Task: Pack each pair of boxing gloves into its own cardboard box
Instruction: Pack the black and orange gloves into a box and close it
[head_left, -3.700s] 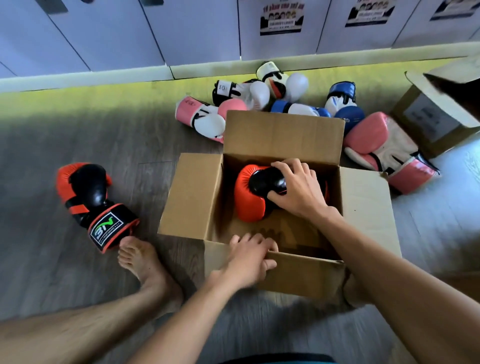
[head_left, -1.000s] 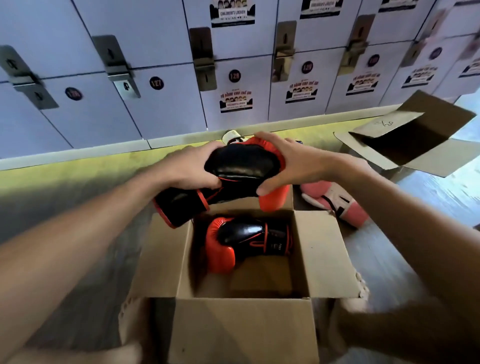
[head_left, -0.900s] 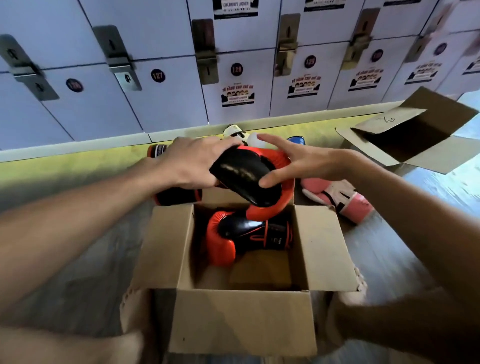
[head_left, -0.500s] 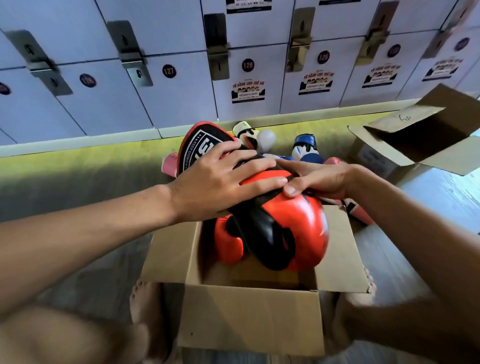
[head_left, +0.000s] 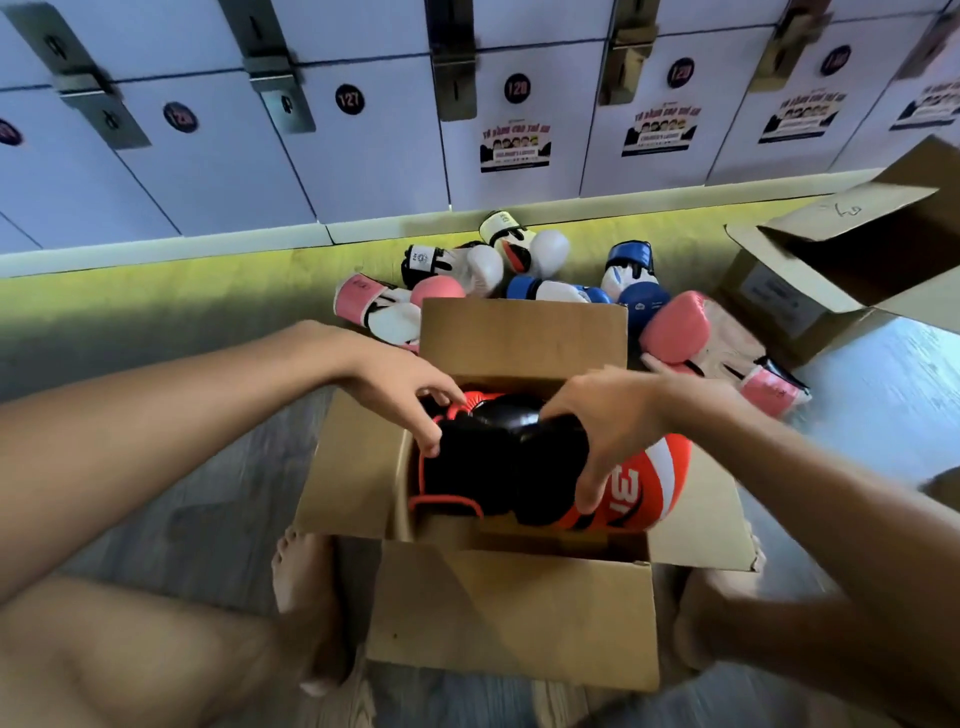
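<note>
Head view: a person sits on the floor, looking down into the cardboard box (head_left: 511, 618) between two bare feet.
Box: open, with all four flaps folded out.
Upper glove: a red-and-black glove (head_left: 639, 488) lies across the box mouth. Its orange end pokes over the box's right edge, and the lettering there is partly covered.
Lower glove: only a red and black sliver (head_left: 480, 404) shows deep at the back of the box. Where it meets the upper glove is hard to tell.
Left hand (head_left: 400, 395): its thumb and fingers pinch the upper glove's black left end.
Right hand (head_left: 608, 421): it is curled over the glove's middle, thumb on the orange part.
Behind the box: loose gloves (head_left: 478, 260) in white, pink and blue lie partly hidden by the rear flap.
Right of the box: a second carton (head_left: 779, 296) stands open, cut off by the frame.
Lockers (head_left: 208, 156): they are numbered, and the poster print is unreadable.
</note>
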